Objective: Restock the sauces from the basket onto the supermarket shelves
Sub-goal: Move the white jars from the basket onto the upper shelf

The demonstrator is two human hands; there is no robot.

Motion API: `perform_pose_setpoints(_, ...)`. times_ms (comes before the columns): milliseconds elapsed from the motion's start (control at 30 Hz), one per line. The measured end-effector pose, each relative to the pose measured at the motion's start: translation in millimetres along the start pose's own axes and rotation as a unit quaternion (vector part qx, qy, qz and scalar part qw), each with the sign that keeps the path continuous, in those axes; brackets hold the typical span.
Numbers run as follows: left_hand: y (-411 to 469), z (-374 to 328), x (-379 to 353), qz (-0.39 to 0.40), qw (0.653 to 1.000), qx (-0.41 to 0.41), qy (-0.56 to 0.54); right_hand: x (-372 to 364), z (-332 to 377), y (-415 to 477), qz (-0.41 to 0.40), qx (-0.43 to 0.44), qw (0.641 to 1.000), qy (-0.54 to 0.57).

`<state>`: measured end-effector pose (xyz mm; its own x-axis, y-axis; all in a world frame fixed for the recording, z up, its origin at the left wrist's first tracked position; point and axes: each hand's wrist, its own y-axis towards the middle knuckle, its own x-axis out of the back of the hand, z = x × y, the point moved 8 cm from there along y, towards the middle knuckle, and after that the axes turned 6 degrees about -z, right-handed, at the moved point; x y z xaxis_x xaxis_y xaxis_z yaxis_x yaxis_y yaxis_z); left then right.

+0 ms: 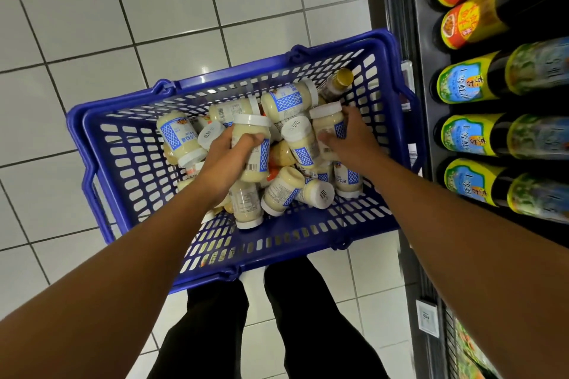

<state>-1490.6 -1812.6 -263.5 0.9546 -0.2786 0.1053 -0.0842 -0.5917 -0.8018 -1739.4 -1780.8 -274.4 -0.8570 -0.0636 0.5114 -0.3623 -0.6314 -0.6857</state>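
A blue plastic basket with perforated walls (234, 72) stood on the floor of glossy white square tiles with dark joints (92, 24), in the centre of the frame and just beside the dark supermarket shelf (421, 101) along the right edge. The sauces lay in the basket in a loose heap: jars of pale creamy sauce with white lids, and one brown bottle with a gold cap (338, 83) at its upper right corner.

The left hand (228, 160) gripped one creamy jar with a blue-white label (257, 163), with its fingers curled round the middle. The right hand (351, 138) had its fingers curled over a second white-lidded jar (328, 120) – this one was upright.

On the shelf stood dark bottles with yellow-orange labels (468, 24) at the upper right and dark bottles with yellow-blue labels (462, 83) below them. A small white price tag (427, 318) was on the shelf edge at the lower right.
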Motion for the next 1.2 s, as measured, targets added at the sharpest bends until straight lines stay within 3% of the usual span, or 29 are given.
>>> perform_pose_setpoints(300, -65.5, -84.0, -0.1, 0.044, 0.999, -0.016, -0.021, 41.7, 48.9, -98.0, -0.009, -0.036, 0.954, 0.298)
perform_pose_setpoints(467, -114.7, -154.7, -4.2, 0.081, 0.996, -0.032, -0.028, 91.7, 112.8, -164.1, -0.039, -0.004, 0.928, 0.370)
perform_pose_setpoints(667, -203.9, -262.7, -14.5, 0.122, 0.984, -0.127, 0.023, 181.9, 189.6, -261.5, -0.138, 0.060, 0.906, 0.397)
perform_pose_setpoints(867, -317.8, -353.7, -36.3, 0.208, 0.960, -0.188, 0.014, 253.7, 238.9, -377.6, -0.241, 0.079, 0.849, 0.464)
perform_pose_setpoints(1200, -541.9, -435.8, -94.0, 0.399, 0.879, -0.262, 0.014, 332.2, 264.6, -572.8, -0.286, 0.123, 0.739, 0.598)
